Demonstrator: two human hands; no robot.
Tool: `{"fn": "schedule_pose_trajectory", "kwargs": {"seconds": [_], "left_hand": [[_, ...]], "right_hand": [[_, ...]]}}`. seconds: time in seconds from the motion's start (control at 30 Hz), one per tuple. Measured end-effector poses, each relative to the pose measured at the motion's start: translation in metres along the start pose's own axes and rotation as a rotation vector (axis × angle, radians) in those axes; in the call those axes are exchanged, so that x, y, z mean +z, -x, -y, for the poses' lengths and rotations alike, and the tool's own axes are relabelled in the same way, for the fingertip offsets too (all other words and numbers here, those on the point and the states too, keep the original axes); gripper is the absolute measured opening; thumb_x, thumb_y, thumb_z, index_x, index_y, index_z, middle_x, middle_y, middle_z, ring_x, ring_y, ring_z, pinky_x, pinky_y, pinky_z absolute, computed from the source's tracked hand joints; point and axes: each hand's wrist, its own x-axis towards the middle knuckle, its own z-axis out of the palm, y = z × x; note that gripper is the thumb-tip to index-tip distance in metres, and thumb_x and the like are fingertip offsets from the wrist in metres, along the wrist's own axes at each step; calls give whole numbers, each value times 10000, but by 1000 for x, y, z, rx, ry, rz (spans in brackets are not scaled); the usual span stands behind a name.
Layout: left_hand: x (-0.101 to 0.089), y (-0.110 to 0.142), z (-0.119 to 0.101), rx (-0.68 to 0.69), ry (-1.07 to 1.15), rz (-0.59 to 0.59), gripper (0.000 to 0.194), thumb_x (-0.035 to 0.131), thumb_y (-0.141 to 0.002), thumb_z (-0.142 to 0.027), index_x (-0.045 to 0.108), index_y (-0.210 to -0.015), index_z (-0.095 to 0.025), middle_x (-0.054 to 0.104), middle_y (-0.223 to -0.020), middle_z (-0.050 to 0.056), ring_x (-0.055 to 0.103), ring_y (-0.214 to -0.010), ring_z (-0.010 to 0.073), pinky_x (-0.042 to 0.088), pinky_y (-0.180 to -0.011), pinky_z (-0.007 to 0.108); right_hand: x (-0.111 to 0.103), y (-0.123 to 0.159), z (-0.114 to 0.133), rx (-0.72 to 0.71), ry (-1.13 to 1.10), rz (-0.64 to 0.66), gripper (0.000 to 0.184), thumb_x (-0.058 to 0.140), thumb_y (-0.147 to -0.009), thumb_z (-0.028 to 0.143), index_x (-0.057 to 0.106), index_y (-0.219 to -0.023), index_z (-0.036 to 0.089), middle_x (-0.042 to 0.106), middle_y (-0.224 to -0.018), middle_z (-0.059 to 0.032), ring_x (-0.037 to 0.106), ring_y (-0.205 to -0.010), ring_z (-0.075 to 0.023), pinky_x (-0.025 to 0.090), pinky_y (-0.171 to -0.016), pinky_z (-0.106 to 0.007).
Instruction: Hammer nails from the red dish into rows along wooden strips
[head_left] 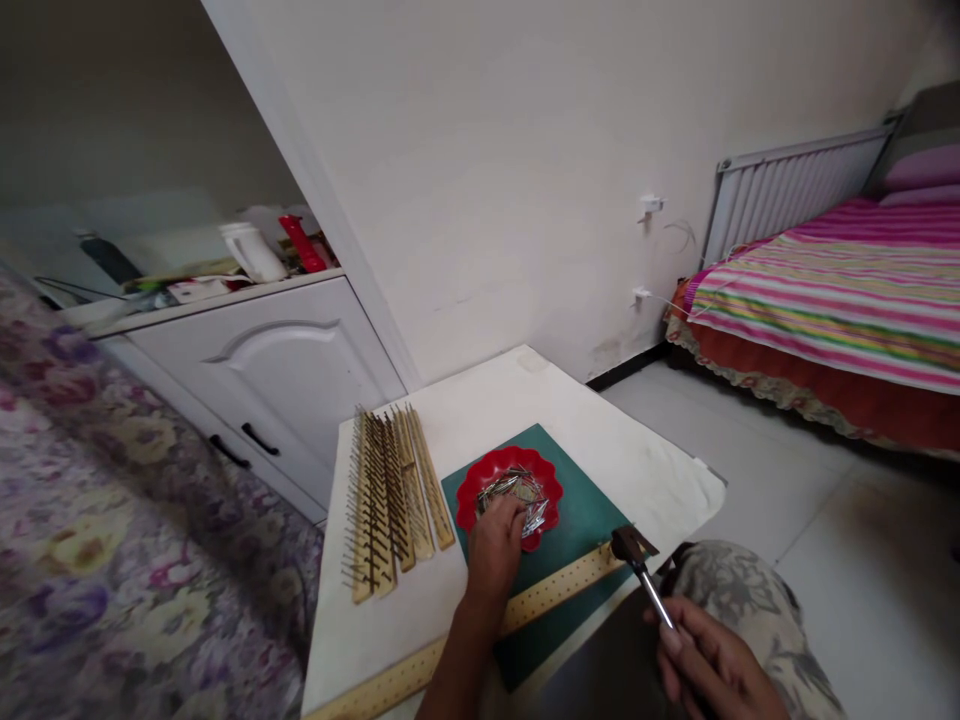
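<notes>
My left hand (pixel 496 540) reaches into a red scalloped bowl (pixel 466 490) with its fingers curled among loose nails (pixel 534 518). Its fingertips are partly hidden, so what they pinch cannot be made out. In my right hand (pixel 709 655) is a hammer (pixel 654 595), gripped by its metal handle. The hammer's dark head hangs at the right end of a long wooden strip (pixel 555 588) with rows of small holes. This strip runs beneath my left forearm and crosses a green mat (pixel 581 515), on which the bowl stands.
Several wooden strips (pixel 382 500) bristling with upright nails lie at the left of the white table (pixel 480 405). A floral curtain (pixel 150 560) hangs at the left, before a white cabinet (pixel 292 370). My knee (pixel 742 590) is by the table's right edge; a bed (pixel 840 290) stands beyond.
</notes>
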Motion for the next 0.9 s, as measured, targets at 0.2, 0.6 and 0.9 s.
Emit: {"fn": "schedule_pose_trajectory", "kwargs": {"seconds": [0.2,0.6,0.9], "left_hand": [[10,16,-28,-237,622,53,138,553,-769,-266,603,-854,-169,579,-667,-15,528,-574,114,410,-556,224],[61,39,-39,-379,812,85,132,611,-704,-278,587,-738,-152,603,-609,-7,562,-590,120,425,-572,212],[72,39,-38,-191,482,20,155,540,-786,-296,624,-742,-173,599,-660,-5,572,-659,137,428,-615,219]], "right_hand": [[5,-1,-3,-46,-8,11,411,525,-795,597,471,-897,202,496,-494,94,291,-319,-22,162,-335,-170],[-10,2,5,-89,33,-68,383,500,-833,551,485,-959,190,533,-534,80,357,-317,-39,229,-336,-164],[-17,3,3,-76,27,-85,375,510,-825,553,480,-930,194,541,-543,72,366,-314,-51,233,-342,-174]]}}
